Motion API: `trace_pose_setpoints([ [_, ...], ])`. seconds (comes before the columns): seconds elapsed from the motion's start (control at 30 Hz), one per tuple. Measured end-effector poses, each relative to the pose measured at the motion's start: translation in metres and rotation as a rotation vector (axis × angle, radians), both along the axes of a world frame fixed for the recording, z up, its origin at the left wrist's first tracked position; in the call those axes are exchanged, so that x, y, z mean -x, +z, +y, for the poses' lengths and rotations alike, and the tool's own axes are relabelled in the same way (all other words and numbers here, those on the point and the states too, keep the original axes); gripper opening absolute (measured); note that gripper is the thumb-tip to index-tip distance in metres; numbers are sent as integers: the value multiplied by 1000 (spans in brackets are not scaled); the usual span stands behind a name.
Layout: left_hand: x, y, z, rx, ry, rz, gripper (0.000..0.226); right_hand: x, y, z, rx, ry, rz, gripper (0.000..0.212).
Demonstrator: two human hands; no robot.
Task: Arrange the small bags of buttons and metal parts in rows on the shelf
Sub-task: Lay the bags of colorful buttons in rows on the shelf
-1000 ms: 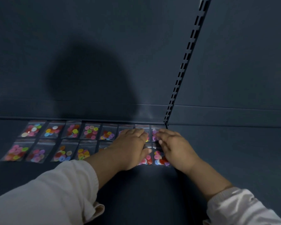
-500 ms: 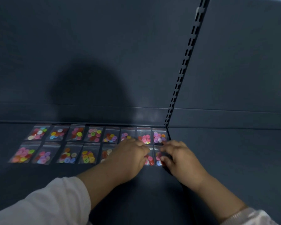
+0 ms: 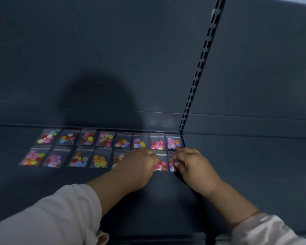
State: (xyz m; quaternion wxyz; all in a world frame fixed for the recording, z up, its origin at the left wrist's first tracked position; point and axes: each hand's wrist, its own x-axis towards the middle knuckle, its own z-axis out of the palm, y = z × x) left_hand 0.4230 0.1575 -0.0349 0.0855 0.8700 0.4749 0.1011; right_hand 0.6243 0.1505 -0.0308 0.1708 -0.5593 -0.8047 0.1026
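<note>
Bags (image 3: pixel 100 159) of coloured buttons lie in two rows along the back edge of a dark shelf (image 3: pixel 148 195): eight in the back row, seven showing in the front. Left hand (image 3: pixel 140 165) lies knuckles-up over the front row, hiding whatever is beneath and part of two bags beside it. Right hand (image 3: pixel 194 165) has bent fingertips on the last bag (image 3: pixel 171 165) at that row's right end; whether either hand grips is unclear.
</note>
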Motion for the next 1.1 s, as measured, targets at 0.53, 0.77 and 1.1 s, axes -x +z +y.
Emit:
trace_pose_setpoints([
  [0.53, 98, 37, -35, -222, 354, -63, 46, 108, 43, 2, -131, 204, -2, 36],
  [0.77, 171, 49, -70, -251, 539, -40, 48, 186, 48, -2, -166, 358, -74, 51],
  [1.1, 294, 49, -111, -228, 695, -28, 49, 323, 56, -26, -144, 508, -75, 51],
])
